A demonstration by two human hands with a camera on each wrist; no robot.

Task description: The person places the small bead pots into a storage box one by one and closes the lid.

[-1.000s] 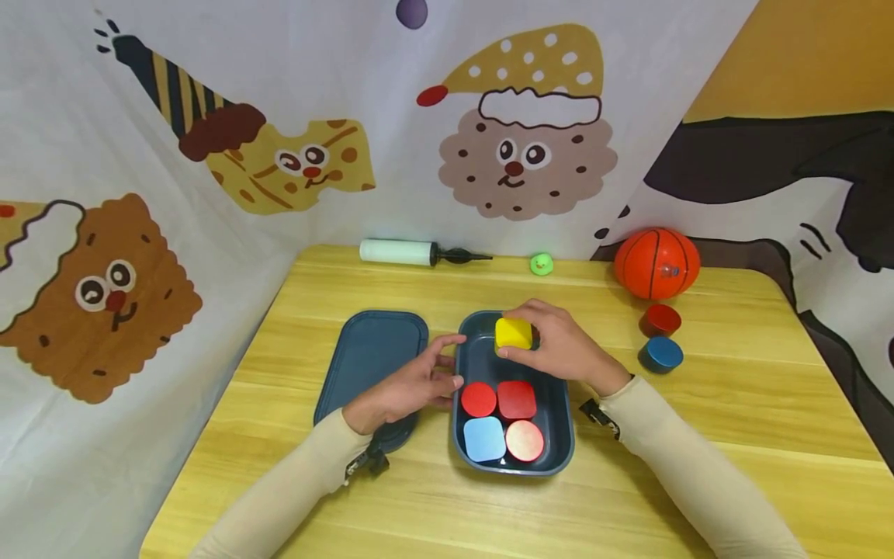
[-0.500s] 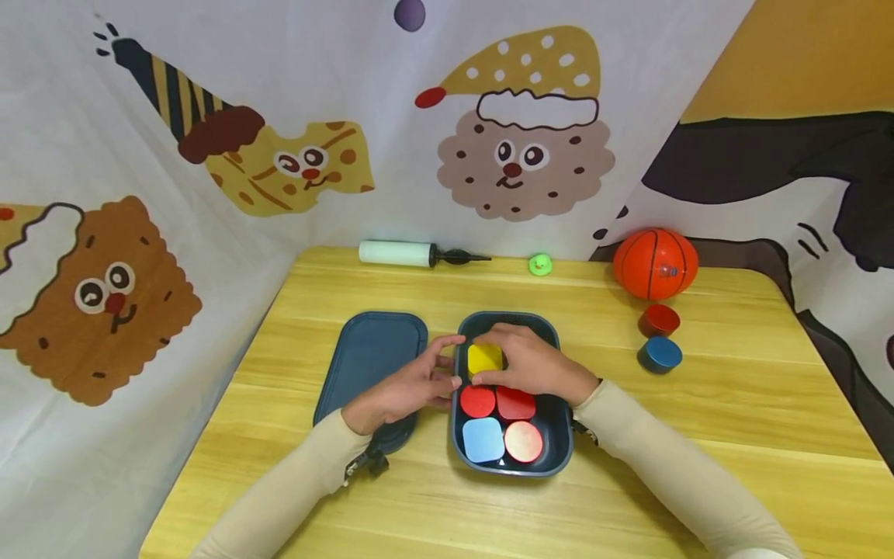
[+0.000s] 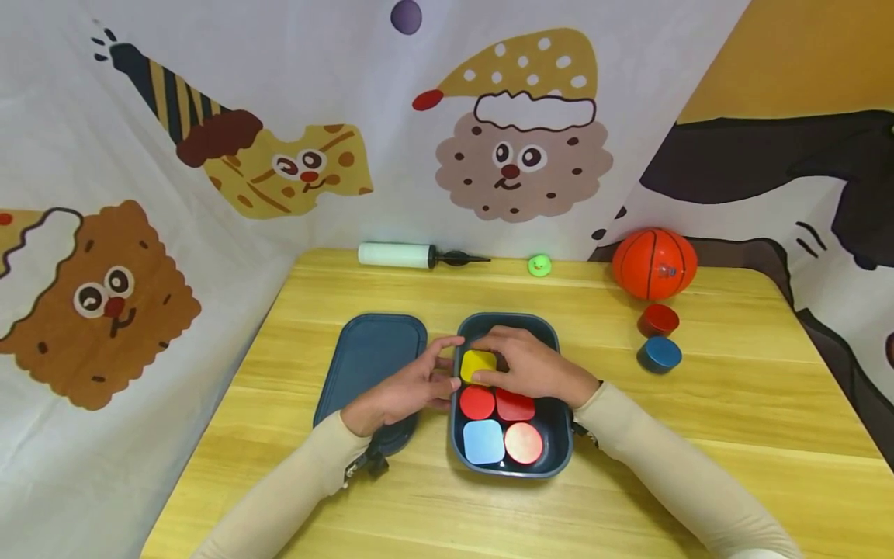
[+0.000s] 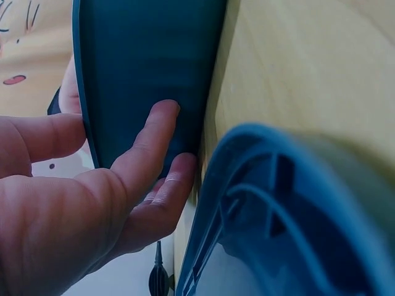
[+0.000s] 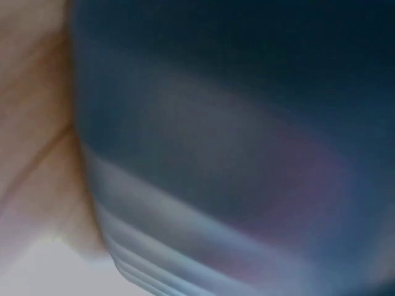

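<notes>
Inside dark-blue box (image 3: 556,435), far half, by L wall: yellow block (image 3: 478,366), just L of R palm, btwn thumb and fingers of R hand (image 3: 531,365), grasped in a pinch; nearer, red round block (image 3: 478,403) and red square block (image 3: 515,405), latter partly hidden by R hand; nearest, blue square block (image 3: 483,442) and pale-red round block (image 3: 523,442); outside, L hand (image 3: 408,390), relaxed, digits against outer L wall; beneath L wrist, dark-blue lid (image 3: 373,353); R-wrist view blurred.

White pump (image 3: 396,255), green toy duck (image 3: 539,265) and orange ball (image 3: 654,264) along the far edge of the worktop (image 3: 740,404); cartoon-printed cloth (image 3: 398,171) behind.
</notes>
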